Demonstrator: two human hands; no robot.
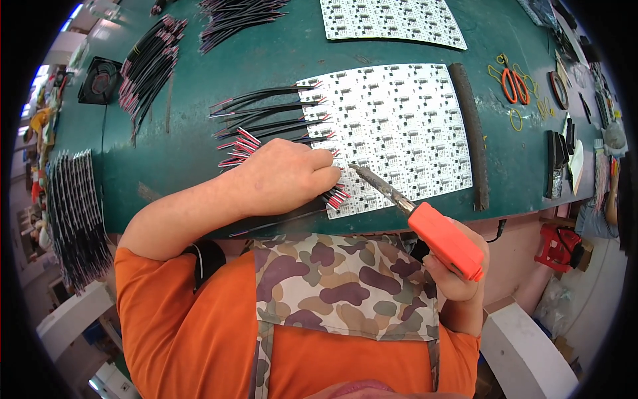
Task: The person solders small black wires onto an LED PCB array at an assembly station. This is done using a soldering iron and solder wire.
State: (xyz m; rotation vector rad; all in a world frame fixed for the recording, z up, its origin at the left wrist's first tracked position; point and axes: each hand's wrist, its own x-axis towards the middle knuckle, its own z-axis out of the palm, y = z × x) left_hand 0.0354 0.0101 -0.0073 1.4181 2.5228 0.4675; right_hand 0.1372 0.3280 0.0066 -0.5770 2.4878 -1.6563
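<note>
A white circuit board panel (399, 133) covered in rows of small dark components lies on the green table in front of me. Black cables (266, 100) with red and white stripped ends reach onto its left edge in several rows. My left hand (286, 174) is closed on a bundle of such cables (337, 197) at the panel's lower left; their tips poke out below the fingers. In my right hand (458, 266) is a soldering iron (442, 239) with a red handle. Its tip points up and left, over or on the panel close to my left fingers; contact cannot be made out.
Another panel (392, 20) lies at the far side. A dark bar (470, 133) borders the near panel's right edge. Orange-handled scissors (515, 85), a tape roll (558, 90) and a black stapler-like tool (556, 163) are at right. Cable bundles (151, 66), a fan (100, 80) and hanging cables (76, 213) are at left.
</note>
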